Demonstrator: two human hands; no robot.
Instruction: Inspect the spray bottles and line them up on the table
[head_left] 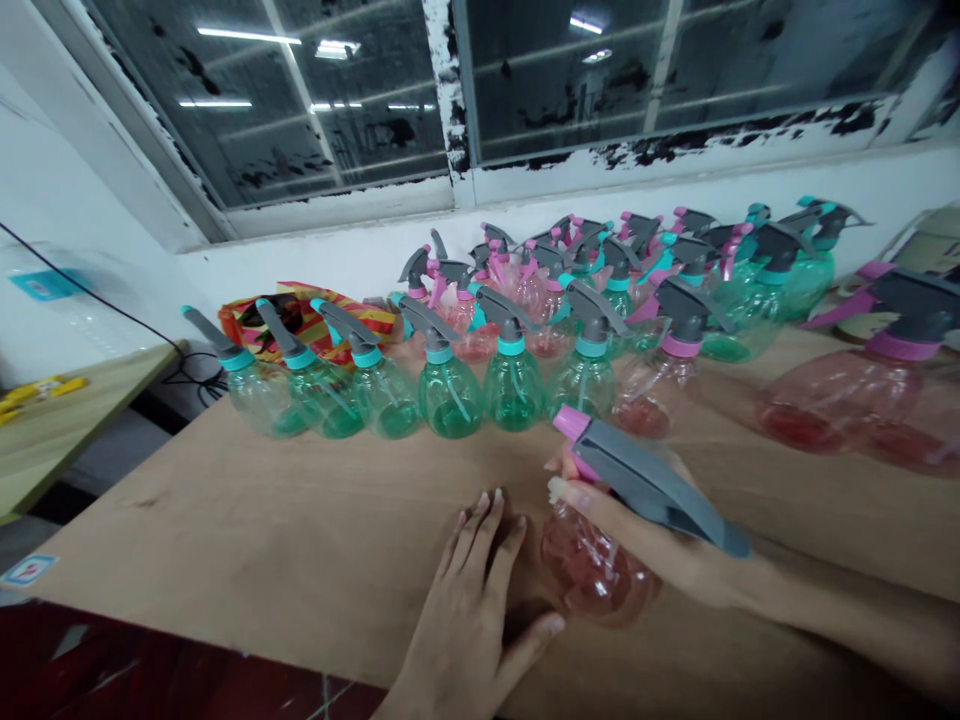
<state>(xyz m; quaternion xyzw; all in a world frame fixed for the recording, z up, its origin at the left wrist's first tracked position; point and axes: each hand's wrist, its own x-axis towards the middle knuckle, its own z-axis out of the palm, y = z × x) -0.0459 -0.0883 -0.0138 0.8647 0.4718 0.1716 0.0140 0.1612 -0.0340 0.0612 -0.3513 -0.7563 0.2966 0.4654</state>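
Observation:
My right hand (626, 530) is wrapped round the neck of a spray bottle (592, 570) with a clear pink body and a grey and pink trigger head. The bottle is tilted a little, low over or on the brown tabletop (315, 530); I cannot tell whether its base touches. To its left, my left hand (472, 590) lies on the table with fingers stretched out and holds nothing. Beyond both hands runs a row of spray bottles, mostly green ones such as this green spray bottle (450, 395), with a pink spray bottle (656, 390) at its right end.
More pink and green spray bottles (622, 260) crowd the back right by the wall. Larger-looking pink spray bottles (847, 390) stand at the right. A red and yellow bag (300, 310) lies behind the row. A second table (90, 410) is at the left, under a black cable (97, 295).

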